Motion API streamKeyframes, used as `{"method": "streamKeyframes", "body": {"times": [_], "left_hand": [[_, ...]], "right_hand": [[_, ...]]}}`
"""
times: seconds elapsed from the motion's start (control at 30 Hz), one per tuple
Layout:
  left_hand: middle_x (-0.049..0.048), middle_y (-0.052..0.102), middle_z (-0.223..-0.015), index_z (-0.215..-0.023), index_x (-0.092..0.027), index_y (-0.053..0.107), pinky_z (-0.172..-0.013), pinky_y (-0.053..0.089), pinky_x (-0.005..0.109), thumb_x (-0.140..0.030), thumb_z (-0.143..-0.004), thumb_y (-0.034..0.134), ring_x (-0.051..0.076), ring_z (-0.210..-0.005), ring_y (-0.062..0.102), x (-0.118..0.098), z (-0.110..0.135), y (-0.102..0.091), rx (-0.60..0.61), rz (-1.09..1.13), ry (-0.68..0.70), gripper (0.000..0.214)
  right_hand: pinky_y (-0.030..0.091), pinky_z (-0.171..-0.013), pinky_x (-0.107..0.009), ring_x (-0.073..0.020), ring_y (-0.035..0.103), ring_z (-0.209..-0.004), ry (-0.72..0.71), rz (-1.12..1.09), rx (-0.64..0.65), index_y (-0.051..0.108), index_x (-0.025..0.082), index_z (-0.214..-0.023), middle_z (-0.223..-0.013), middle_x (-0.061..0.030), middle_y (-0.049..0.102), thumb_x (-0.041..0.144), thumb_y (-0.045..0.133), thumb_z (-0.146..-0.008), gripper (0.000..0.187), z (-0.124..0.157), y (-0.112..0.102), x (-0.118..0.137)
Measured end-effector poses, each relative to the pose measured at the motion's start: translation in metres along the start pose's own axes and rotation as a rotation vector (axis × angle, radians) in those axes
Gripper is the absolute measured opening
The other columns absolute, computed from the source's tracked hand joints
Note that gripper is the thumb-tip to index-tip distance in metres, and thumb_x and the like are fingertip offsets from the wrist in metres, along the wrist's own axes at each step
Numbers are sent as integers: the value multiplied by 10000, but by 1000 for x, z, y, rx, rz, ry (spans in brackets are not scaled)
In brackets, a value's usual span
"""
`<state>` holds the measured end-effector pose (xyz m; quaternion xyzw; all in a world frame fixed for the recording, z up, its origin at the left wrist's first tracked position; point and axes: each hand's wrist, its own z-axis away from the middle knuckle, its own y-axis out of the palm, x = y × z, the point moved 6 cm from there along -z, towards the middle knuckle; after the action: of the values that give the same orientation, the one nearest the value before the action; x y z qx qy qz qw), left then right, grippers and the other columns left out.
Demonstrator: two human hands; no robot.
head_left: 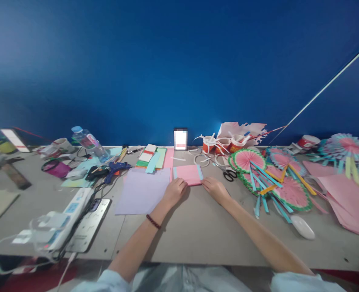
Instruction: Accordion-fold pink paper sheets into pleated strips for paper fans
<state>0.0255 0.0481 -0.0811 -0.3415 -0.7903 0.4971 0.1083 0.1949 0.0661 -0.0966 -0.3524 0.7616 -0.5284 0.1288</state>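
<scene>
A small pink paper sheet with light blue strips along its left and right edges (188, 174) lies on the grey table (197, 227). My left hand (175, 190) rests with curled fingers on the sheet's near left corner. My right hand (214, 188) presses its fingertips on the near right corner by the blue strip. Both hands pinch or hold down the near edge of the sheet. A lavender sheet (143, 190) lies just left of my left hand.
Pink and green paper fans with blue and yellow strips (267, 178) lie at the right, with scissors (230, 175) and red paper cups (223, 144). A blue glue gun (115, 167), a power strip (66, 215), a water bottle (89, 142) and paper stacks (153, 158) sit left. A phone (180, 139) leans on the blue wall.
</scene>
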Motion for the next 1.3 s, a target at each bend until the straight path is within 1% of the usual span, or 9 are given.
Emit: {"method": "streamKeyframes", "body": {"times": [0.13,0.23,0.33,0.43,0.6,0.8,1.13,1.23,1.3], "left_hand": [[36,572,-758,-801,-168,608,-647,400,287,-222,-953,394,161,-716,511,0,1,2,-2,-59,16,268],[38,594,-791,-855,-174,622,-672,409,293,-233,-947,419,163,-748,533,-1,2,-2,-21,-67,38,231],[49,620,-872,-951,-179,620,-729,423,302,-232,-946,427,167,-834,558,-1,3,-7,-45,-45,55,201],[56,635,-892,-982,-176,614,-721,434,301,-225,-948,420,167,-847,569,1,3,-11,-62,-9,42,203],[53,657,-844,-955,-177,626,-722,472,295,-257,-945,438,158,-801,583,9,4,-13,-106,132,-34,205],[50,672,-823,-883,-172,641,-709,493,288,-262,-929,474,158,-785,595,14,6,-14,-161,231,-73,196],[38,670,-772,-807,-176,648,-675,479,273,-242,-926,477,151,-744,590,12,6,-16,-175,222,-61,218],[30,659,-750,-786,-181,643,-659,463,271,-230,-925,477,148,-728,583,12,6,-15,-165,180,-61,222],[27,652,-760,-789,-182,640,-652,448,270,-212,-925,477,147,-738,577,11,5,-15,-160,129,-44,214]], "right_hand": [[453,-707,-257,-174,580,-808,-32,38,-5,659,124,-957,-854,-101,680,104,445,-892,224,3,-2,3],[456,-682,-267,-181,584,-790,-51,77,2,665,119,-993,-848,-102,688,45,451,-845,271,6,-4,4],[465,-701,-274,-178,592,-791,-18,133,-9,681,138,-995,-854,-98,696,30,450,-819,309,9,-6,-3],[472,-721,-270,-176,597,-812,24,138,-31,692,147,-973,-864,-89,705,42,456,-823,299,11,-9,-11],[471,-756,-256,-170,599,-851,52,109,-26,697,166,-959,-870,-76,709,78,453,-859,278,11,-12,-12],[467,-759,-254,-167,599,-838,72,100,-20,697,181,-954,-840,-70,704,118,445,-884,269,9,-12,-10],[466,-746,-268,-178,579,-867,17,104,-74,693,180,-943,-871,-73,698,103,477,-867,242,11,-13,-7],[452,-760,-269,-180,562,-908,9,124,-110,692,193,-942,-925,-77,684,101,483,-869,239,11,-14,-5],[438,-749,-264,-176,551,-869,17,154,-108,692,197,-931,-894,-75,670,104,481,-876,237,11,-13,-5]]}}
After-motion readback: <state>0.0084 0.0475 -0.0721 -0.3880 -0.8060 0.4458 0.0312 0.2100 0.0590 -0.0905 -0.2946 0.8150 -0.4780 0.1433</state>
